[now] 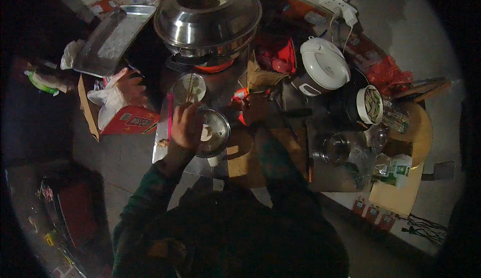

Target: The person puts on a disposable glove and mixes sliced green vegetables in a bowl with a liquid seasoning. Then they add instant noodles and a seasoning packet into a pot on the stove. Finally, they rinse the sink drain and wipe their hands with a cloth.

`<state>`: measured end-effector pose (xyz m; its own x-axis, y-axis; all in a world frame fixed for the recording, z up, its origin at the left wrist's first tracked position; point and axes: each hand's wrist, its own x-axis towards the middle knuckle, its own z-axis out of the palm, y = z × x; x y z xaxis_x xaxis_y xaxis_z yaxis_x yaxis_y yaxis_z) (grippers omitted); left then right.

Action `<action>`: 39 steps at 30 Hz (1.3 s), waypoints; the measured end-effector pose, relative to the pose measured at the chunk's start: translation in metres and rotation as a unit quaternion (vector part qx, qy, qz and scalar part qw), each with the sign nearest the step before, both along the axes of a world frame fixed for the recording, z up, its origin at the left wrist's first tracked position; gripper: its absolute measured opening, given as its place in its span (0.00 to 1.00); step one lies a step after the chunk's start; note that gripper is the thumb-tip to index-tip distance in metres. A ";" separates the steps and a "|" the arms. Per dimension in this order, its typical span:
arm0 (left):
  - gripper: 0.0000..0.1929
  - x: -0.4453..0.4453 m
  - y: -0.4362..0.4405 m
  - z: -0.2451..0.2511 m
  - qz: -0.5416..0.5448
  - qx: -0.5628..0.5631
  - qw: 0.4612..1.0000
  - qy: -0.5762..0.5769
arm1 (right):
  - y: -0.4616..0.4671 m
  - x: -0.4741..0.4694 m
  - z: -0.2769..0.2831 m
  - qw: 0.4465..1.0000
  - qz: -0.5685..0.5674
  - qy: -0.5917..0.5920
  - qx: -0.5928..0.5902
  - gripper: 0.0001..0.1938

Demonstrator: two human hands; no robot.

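My left hand is closed around the near ends of a pair of chopsticks, whose far ends lie over a pale round bowl. Just right of this hand is a round metal pot or bowl with something white inside. My right hand grips a small red and white packet; its fingers are dim and partly hidden. At the left, another person's hand is beside a white plastic bag at an open red cardboard box.
A large lidded steel pot stands at the back, with a metal tray to its left. Rightwards are a red bag, a white-lidded rice cooker, a bowl of green food, clear plastic containers and a power strip.
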<state>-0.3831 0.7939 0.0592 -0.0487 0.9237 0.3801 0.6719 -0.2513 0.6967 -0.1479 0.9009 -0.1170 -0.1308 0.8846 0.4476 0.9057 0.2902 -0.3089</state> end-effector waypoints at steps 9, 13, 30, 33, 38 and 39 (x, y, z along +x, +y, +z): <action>0.11 0.056 0.065 -0.065 -0.052 -0.051 0.997 0.028 | -0.053 0.034 0.065 0.956 0.092 0.267 -0.081 0.15; 0.14 0.070 0.034 -0.048 -0.073 -0.104 0.984 -0.121 | -0.081 0.055 0.140 0.923 0.137 0.338 -0.125 0.13; 0.35 0.122 -0.053 -0.052 -0.176 -0.385 0.592 -0.686 | -0.181 0.094 0.310 0.867 0.468 0.082 -0.151 0.10; 0.32 0.113 -0.061 -0.043 -0.077 -0.382 0.575 -0.720 | -0.176 0.096 0.328 0.863 0.441 0.111 -0.222 0.12; 0.34 0.059 -0.075 -0.052 -0.202 -0.283 0.480 -0.805 | -0.147 0.062 0.301 0.922 0.260 0.163 -0.235 0.11; 0.34 0.041 -0.087 -0.057 -0.205 -0.255 0.498 -0.803 | -0.133 0.049 0.287 0.904 0.250 0.201 -0.283 0.10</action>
<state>-0.3417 0.7066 0.0023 0.3205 0.9378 -0.1332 -0.8898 0.3463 0.2972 -0.0988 0.7677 0.1696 -0.5046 0.8623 0.0425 0.4866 0.3247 -0.8110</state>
